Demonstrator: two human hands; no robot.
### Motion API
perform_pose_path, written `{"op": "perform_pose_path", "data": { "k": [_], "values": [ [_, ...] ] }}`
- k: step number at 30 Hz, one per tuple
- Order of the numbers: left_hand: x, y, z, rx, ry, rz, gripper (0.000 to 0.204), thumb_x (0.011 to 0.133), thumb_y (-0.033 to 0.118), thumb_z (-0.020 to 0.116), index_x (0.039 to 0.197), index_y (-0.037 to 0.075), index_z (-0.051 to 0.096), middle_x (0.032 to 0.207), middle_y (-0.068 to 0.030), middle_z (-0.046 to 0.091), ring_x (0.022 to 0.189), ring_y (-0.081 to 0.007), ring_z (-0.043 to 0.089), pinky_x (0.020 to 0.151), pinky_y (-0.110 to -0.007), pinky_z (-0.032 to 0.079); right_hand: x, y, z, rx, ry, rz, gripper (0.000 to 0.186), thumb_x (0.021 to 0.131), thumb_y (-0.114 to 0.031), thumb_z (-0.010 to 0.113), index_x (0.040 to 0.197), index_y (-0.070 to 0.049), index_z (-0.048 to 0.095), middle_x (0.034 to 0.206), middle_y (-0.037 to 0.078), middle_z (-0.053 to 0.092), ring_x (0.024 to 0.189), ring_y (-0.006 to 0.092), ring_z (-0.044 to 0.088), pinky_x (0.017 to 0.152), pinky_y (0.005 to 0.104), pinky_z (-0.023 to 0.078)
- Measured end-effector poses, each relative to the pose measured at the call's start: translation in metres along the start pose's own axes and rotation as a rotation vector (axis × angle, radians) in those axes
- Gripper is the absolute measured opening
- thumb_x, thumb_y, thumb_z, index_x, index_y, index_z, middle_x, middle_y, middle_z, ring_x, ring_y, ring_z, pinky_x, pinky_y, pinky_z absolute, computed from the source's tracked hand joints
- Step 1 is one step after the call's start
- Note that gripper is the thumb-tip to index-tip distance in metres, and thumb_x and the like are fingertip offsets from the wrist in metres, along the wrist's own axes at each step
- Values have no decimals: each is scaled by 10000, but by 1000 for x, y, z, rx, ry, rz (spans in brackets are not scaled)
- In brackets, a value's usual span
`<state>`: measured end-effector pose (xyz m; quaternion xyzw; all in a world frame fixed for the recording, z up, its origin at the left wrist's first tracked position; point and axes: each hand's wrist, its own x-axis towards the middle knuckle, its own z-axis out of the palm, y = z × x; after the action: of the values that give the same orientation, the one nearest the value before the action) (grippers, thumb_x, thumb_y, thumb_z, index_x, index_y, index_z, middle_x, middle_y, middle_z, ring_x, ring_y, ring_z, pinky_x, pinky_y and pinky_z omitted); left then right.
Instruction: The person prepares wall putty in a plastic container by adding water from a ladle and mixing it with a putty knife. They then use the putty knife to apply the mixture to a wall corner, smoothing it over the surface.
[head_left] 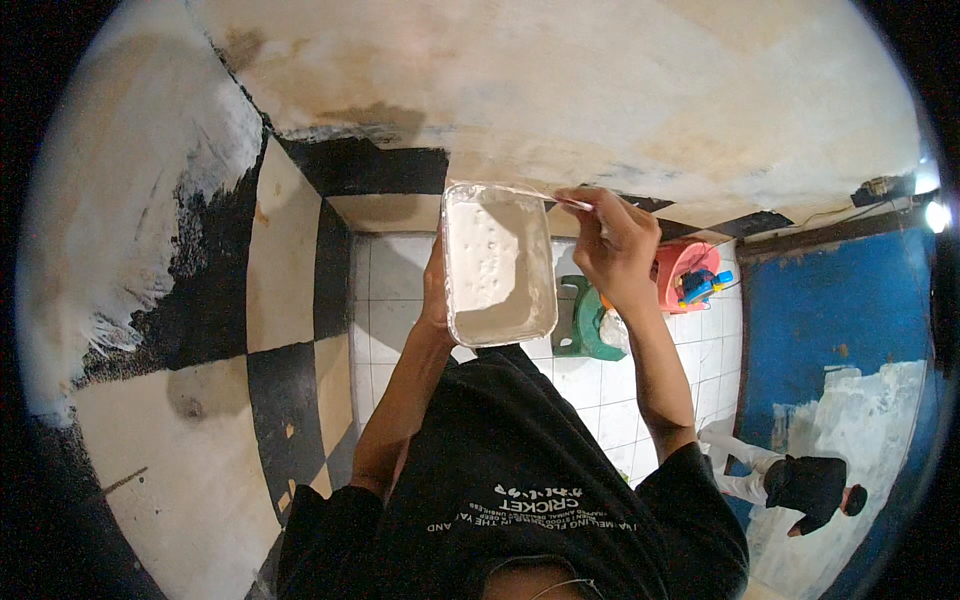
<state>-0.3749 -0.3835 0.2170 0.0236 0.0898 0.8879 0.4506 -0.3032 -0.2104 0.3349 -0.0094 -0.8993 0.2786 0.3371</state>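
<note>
My left hand (434, 285) grips the left side of a clear rectangular plastic tub (551, 300), its fingers partly hidden behind it. Thick off-white paint (485, 250) coats the tub's inside, with small bubbles on its surface. At the tub's upper right corner, my right hand (618, 245) is closed in a pinch around a thin pale-handled tool (572, 203). The tool's far end lies along the tub's upper rim, and I cannot make out its tip.
Ahead rises a patchy cream wall (600, 90); black and cream checks (280, 250) cover the left wall. On the white tiled floor (395, 320) stand a green plastic stool (583, 325) and a pink tub (685, 262). Another person (805, 485) is near the blue, part-whitened surface (830, 310) at right.
</note>
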Motion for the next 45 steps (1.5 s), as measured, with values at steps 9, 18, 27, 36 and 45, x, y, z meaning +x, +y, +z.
{"op": "perform_pose_path", "data": {
  "k": [9, 18, 27, 36, 45],
  "values": [
    [1, -4, 1, -32, 32, 32, 571, 991, 507, 340, 1368, 82, 393, 1234, -111, 563, 1083, -226, 604, 921, -394, 523, 3, -17, 13, -85, 29, -2, 134, 749, 90, 595, 847, 0, 582, 631, 167, 568, 489, 304, 537, 482, 289, 437],
    [-5, -13, 6, 161, 190, 61, 592, 987, 541, 301, 1352, 92, 423, 1219, -107, 568, 1086, -247, 599, 910, -425, 519, -1, -11, 9, -176, -116, 21, 159, 782, 51, 625, 753, -3, 478, 567, 172, 468, 448, 318, 422, 448, 327, 383],
    [6, -7, 6, -161, 5, 6, 622, 954, 579, 354, 1360, 113, 430, 1207, -96, 589, 1073, -252, 608, 900, -438, 520, -5, -24, 7, -160, -69, 57, 191, 786, 23, 650, 739, -4, 467, 584, 157, 491, 473, 318, 485, 452, 334, 386],
    [9, -16, -6, 30, 106, 79, 631, 948, 595, 360, 1357, 118, 426, 1219, -79, 580, 1083, -235, 603, 923, -423, 514, -22, -2, 17, -175, -182, -9, 134, 791, 20, 638, 802, 7, 505, 596, 153, 512, 477, 301, 501, 471, 335, 413],
    [10, -8, -19, -166, -222, 151, 645, 967, 560, 285, 1420, 106, 354, 1339, -140, 499, 1201, -296, 533, 999, -480, 463, -37, -30, 0, -51, -173, 145, 146, 780, 13, 624, 843, -15, 495, 628, 179, 534, 510, 382, 540, 457, 422, 412]
  ]
}}
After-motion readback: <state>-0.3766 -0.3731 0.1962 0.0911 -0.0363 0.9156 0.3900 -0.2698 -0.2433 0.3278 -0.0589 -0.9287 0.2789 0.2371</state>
